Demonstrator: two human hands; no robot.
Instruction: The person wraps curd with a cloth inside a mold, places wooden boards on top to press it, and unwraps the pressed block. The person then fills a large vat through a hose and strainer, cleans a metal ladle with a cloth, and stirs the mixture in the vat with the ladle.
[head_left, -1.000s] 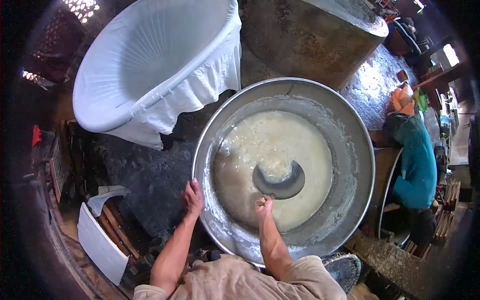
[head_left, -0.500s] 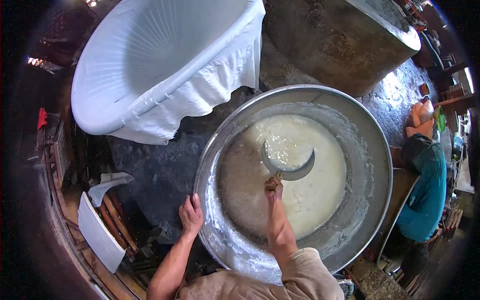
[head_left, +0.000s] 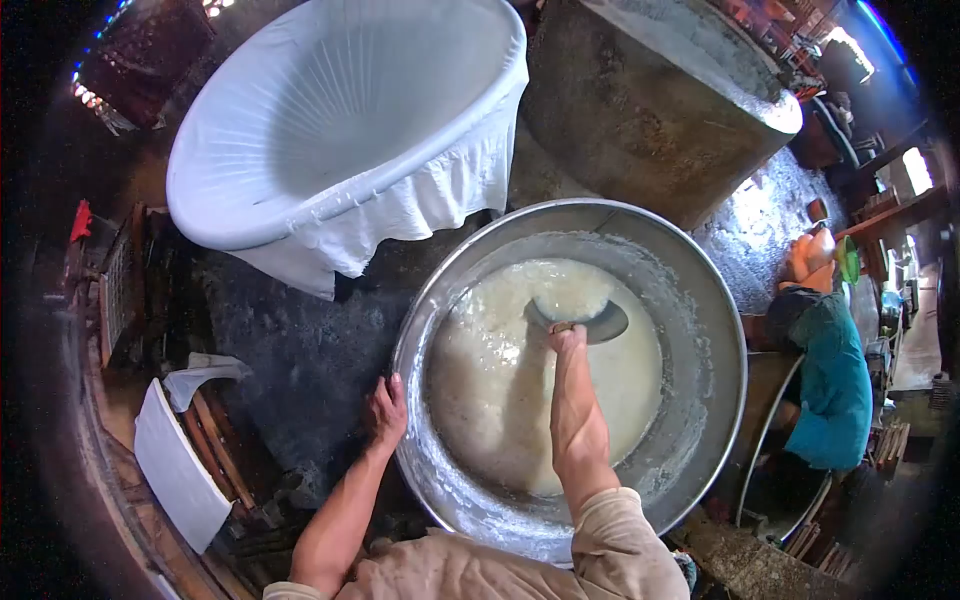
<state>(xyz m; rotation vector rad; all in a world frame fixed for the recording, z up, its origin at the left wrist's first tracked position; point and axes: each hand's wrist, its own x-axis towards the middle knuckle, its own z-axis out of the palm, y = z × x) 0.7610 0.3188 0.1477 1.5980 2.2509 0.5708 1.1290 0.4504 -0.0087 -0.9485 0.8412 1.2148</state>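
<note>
My right hand (head_left: 568,337) is closed around the short handle of a wide metal scoop (head_left: 607,322). Whitish liquid (head_left: 520,380) half surrounds the tilted scoop, whose near rim stands out of it. The liquid fills the bottom of a large round metal basin (head_left: 705,400), its inner wall streaked with white residue. At the basin's left rim, my left hand (head_left: 388,408) grips the edge, its fingers partly hidden on the outer side.
A broad round vessel covered with white cloth (head_left: 340,210) stands at the upper left. Behind the basin is a big brown tank (head_left: 640,110). A teal cloth (head_left: 835,380) hangs at the right. At the lower left, a white board (head_left: 180,470) leans by wooden sticks (head_left: 222,445).
The scoop has tipped in the liquid, and my right hand has moved slightly up and right. My left hand stays at the rim. The whole view has shifted a little.
</note>
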